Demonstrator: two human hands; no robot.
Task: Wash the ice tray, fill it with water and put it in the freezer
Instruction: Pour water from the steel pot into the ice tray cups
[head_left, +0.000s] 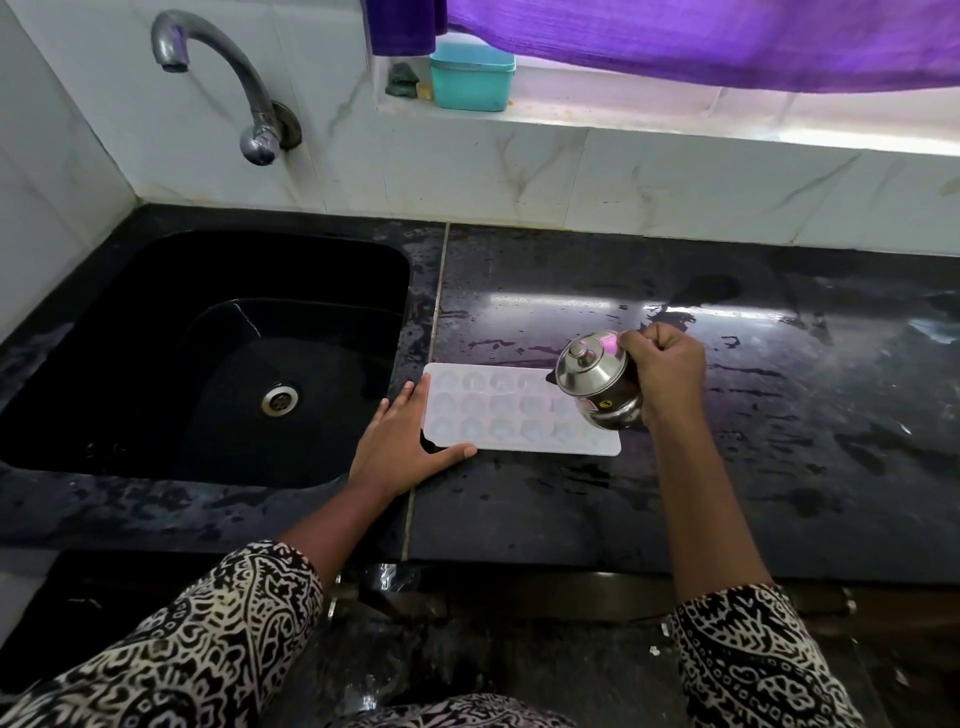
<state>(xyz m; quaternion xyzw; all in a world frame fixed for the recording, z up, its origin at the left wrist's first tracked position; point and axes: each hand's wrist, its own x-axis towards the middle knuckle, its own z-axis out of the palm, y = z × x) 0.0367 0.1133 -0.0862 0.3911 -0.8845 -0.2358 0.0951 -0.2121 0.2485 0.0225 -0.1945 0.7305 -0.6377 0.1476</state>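
Note:
A white ice tray (509, 410) with several round cells lies flat on the black counter, just right of the sink. My left hand (402, 441) rests on the counter with straight fingers against the tray's left end and the thumb along its near edge. My right hand (667, 374) grips a lidded steel jug (597, 379) and tilts it to the left over the tray's right end. No stream of water is visible.
A black sink (208, 353) with a steel drain (279, 400) is sunk into the counter at left, under a curved steel tap (228, 78). On the window ledge stands a teal box (471, 78) beneath a purple curtain (701, 36). The counter (779, 415) is wet.

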